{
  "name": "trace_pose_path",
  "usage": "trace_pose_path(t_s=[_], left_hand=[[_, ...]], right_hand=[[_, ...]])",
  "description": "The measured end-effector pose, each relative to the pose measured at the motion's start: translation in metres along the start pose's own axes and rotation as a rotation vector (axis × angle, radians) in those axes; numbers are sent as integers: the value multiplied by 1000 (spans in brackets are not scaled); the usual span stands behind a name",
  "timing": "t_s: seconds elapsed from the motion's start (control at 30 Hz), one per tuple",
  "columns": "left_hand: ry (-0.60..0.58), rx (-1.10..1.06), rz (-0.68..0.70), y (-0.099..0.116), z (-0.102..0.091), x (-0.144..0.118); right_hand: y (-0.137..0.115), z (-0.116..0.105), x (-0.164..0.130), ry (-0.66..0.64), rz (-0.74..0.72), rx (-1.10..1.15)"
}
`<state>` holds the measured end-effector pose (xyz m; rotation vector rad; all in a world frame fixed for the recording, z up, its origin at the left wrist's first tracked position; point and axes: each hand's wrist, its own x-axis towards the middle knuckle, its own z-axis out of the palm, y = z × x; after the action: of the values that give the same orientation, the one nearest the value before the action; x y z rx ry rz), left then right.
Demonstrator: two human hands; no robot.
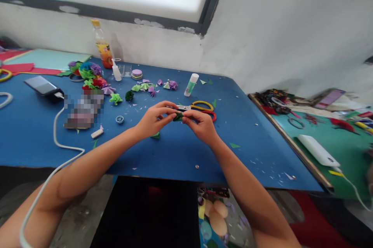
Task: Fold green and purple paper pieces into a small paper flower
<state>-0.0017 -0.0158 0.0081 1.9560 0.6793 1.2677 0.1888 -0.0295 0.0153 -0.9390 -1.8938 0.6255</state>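
Observation:
Between my two hands, just above the blue table (210,155), is a small dark green folded paper piece (177,117). My left hand (155,119) pinches its left side with thumb and fingertips. On its right side, the fingers of my right hand (202,125) are closed on it too. Behind my hands lie scissors (201,107) with yellow and red handles, partly hidden by the fingers. A green paper scrap (155,135) rests on the table below my left hand. Past the scissors a glue stick (191,84) stands upright.
Folded paper flowers (145,87), a white glue bottle (116,71) and a juice bottle (103,48) are at the back left. A phone (43,87) with a white cable, an eraser (97,133) and a blue round cap (119,119) lie left. A green table (349,151) adjoins right.

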Motion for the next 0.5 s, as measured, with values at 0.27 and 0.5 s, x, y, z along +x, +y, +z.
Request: trace_pose_path(t_s=[0.27,0.5], left_hand=[[129,171,151,2,1,-1],[73,232,191,-1,2,-4]], right_hand=[[-1,1,1,26,-63,-101],[0,2,1,96,-141,-193]])
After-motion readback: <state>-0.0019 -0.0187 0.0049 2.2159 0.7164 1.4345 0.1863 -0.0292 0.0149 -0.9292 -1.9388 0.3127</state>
